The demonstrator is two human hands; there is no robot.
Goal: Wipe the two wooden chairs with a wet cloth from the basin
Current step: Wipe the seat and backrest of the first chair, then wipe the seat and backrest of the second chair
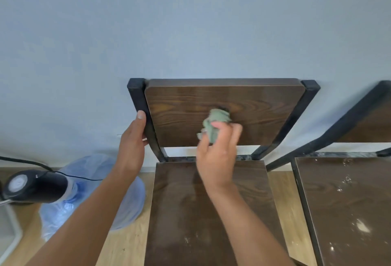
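Head view: right hand (218, 155) bunches green cloth (215, 121) mid-backrest (264, 104); left hand (132, 145) wraps the chair's left post (140, 104).

We see a light wooden floor (283, 198) running up to a pale blue wall. Two dark wooden chairs stand on it side by side, backs to the wall: one chair (213, 219) in the middle, a second chair (347, 202) just to its right. Left of them a big blue water bottle (93, 193) stands on the boards with a black pump (33, 185) on top.
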